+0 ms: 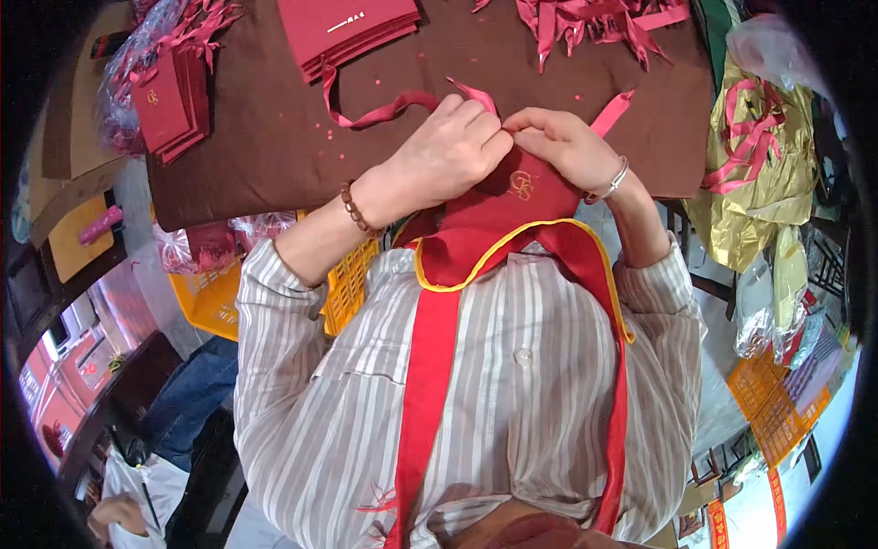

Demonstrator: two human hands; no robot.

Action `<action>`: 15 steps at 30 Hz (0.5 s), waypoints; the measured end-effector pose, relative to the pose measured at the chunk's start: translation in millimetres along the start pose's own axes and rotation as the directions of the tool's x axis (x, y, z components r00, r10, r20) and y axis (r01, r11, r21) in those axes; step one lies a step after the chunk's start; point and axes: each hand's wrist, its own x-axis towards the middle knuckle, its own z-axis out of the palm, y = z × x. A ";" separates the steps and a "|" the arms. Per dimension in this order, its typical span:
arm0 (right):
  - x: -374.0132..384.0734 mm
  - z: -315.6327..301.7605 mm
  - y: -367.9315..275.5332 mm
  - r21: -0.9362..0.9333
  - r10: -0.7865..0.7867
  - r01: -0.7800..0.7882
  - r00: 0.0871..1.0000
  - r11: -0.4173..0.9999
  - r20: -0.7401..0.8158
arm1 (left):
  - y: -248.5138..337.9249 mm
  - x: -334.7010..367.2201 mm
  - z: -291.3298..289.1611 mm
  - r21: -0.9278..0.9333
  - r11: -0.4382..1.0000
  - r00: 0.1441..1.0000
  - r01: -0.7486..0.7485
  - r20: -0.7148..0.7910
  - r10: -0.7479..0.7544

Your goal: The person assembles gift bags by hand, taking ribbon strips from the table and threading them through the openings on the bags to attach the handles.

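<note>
Close to my chest, at the near edge of a cloth-covered table, lies a dark red paper piece [512, 188] with a gold emblem, like the flat bags or folders on the table. My left hand [444, 156] is closed over its far edge, pinching a red ribbon [389, 112] whose loose length curls out to the left. Nearly touching it, my right hand [567, 154] pinches at the same edge; a ribbon end [613, 112] sticks out behind it. The fingertips hide the exact point where ribbon and paper meet.
A stack of red paper pieces [352, 32] lies at the table's far side, beside piled ribbons [604, 23]. Another red stack [169, 102] is at the left. Gold sheeting [754, 201] hangs at the right; a yellow crate [206, 293] stands below the table.
</note>
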 end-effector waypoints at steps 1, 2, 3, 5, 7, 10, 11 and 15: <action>0.9 0.1 1.0 -0.037 -0.012 0.011 1.000 0.999 -0.006 | -0.1 -0.6 0.2 0.016 1.000 1.000 -0.027 -0.006 0.027; 1.2 -0.2 0.3 -0.040 -0.012 0.012 1.000 0.999 -0.002 | 0.2 -0.8 0.5 0.018 1.000 1.000 -0.023 -0.008 0.023; 0.9 -0.3 -0.9 -0.029 0.013 -0.013 1.000 1.000 0.021 | 1.0 -0.9 1.0 0.059 0.998 0.999 -0.039 -0.001 0.039; 0.9 -0.3 -2.8 -0.021 0.039 -0.038 0.998 0.999 0.047 | 2.8 -0.6 0.8 0.100 0.994 0.999 -0.052 0.006 0.052; 0.9 -0.2 -4.2 -0.068 0.031 -0.028 0.998 0.997 0.054 | 4.1 0.4 -0.9 0.126 0.990 0.998 -0.067 0.019 0.065; 1.5 -0.1 -1.7 -0.045 0.073 -0.070 0.996 0.996 0.048 | 3.4 1.7 -2.6 0.150 0.984 0.995 -0.096 0.025 0.093; 1.2 -0.1 -1.4 -0.046 0.074 -0.071 0.996 0.996 0.049 | 3.7 1.9 -2.4 0.149 0.984 0.995 -0.094 0.024 0.092; -0.1 0.2 -5.1 -0.067 0.065 -0.062 0.997 0.996 0.048 | 3.4 2.5 -2.4 0.132 0.984 0.992 -0.122 0.030 0.119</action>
